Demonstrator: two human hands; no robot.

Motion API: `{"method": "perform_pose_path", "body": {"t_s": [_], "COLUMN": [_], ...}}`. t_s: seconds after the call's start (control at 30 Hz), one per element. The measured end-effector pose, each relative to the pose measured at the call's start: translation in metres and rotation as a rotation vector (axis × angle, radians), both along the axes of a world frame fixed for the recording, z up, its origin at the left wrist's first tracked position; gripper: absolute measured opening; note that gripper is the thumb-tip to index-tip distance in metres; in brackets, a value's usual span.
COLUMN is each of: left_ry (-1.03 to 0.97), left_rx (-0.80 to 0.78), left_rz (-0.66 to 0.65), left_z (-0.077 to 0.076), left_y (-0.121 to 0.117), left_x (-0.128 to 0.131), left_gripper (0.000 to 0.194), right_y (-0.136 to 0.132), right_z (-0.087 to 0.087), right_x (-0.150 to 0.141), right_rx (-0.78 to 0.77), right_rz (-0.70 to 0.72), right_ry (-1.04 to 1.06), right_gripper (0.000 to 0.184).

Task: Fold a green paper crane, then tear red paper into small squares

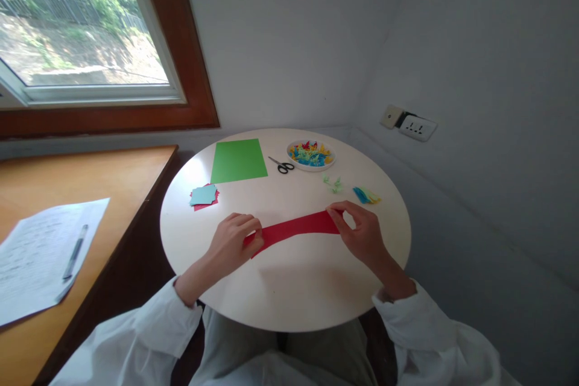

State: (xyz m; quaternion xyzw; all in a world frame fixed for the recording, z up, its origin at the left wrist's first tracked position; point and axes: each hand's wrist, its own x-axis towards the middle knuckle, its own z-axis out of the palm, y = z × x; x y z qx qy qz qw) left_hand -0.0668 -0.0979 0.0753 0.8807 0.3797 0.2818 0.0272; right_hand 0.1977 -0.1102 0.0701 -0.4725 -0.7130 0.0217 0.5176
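A long strip of red paper (pixel 296 228) stretches between my two hands above the near half of the round white table (pixel 289 307). My left hand (pixel 235 241) pinches its left end between thumb and fingers. At the other end, my right hand (pixel 362 232) grips the paper's upper corner with thumb and forefinger. The strip slopes up toward the right and looks slightly bent. Beyond it lie black-handled scissors (pixel 283 166). A small stack of light blue and red paper pieces (pixel 204 195) sits to the left.
A green paper sheet (pixel 239 160) lies at the back left. A white plate (pixel 311 155) holds colourful paper cutouts. Pale green cutouts (pixel 332 184) and blue and yellow paper pieces (pixel 366 195) are at the right. A wooden desk (pixel 136 169) with written sheets and a pen (pixel 75 252) stands left.
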Motion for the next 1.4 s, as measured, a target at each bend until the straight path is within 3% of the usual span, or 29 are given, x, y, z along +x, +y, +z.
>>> {"method": "perform_pose_path", "body": {"t_s": [0.4, 0.53, 0.63, 0.73, 0.87, 0.97, 1.07, 1.2, 1.3, 1.4], "left_ry": [-0.042, -0.153, -0.298, -0.565, -1.076, -1.295, -1.385, -1.526, -1.609, -1.600], "left_rx": [0.024, -0.075, -0.305, -0.686, -1.303, -1.620, -1.669, -1.544, -1.464, -1.446], "left_rz": [0.056, 0.149, 0.174, 0.122, -0.030, -0.119, -0.148, 0.013, 0.103, 0.099], "left_z": [-0.003, -0.004, -0.004, -0.004, -0.008, -0.014, -0.023, -0.033, -0.037, -0.037], "left_y": [0.004, 0.009, 0.012, 0.007, -0.003, -0.006, -0.003, 0.004, 0.007, 0.010], "left_x": [-0.020, -0.034, -0.033, -0.015, 0.020, 0.042, 0.056, 0.065, 0.068, 0.069], "left_gripper": [0.016, 0.013, 0.010, 0.017, 0.038, 0.038, 0.024, 0.010, 0.009, 0.010], "right_y": [0.003, 0.007, 0.007, 0.001, -0.010, -0.017, -0.023, -0.031, -0.035, -0.037], "right_z": [0.003, -0.001, -0.002, 0.000, 0.000, -0.009, -0.022, -0.038, -0.045, -0.047], "right_x": [0.023, 0.035, 0.036, 0.021, -0.011, -0.029, -0.039, -0.045, -0.047, -0.047], "right_rx": [0.000, 0.012, 0.064, 0.207, 0.363, 0.372, 0.357, 0.322, 0.302, 0.291], "right_rz": [-0.095, -0.177, -0.217, -0.220, -0.023, 0.068, 0.124, 0.149, 0.144, 0.131], "right_ry": [0.045, 0.176, 0.193, 0.074, -0.234, -0.427, -0.501, -0.525, -0.531, -0.534], "right_gripper": [0.012, 0.012, 0.011, 0.005, 0.013, 0.012, 0.016, 0.015, 0.018, 0.022]}}
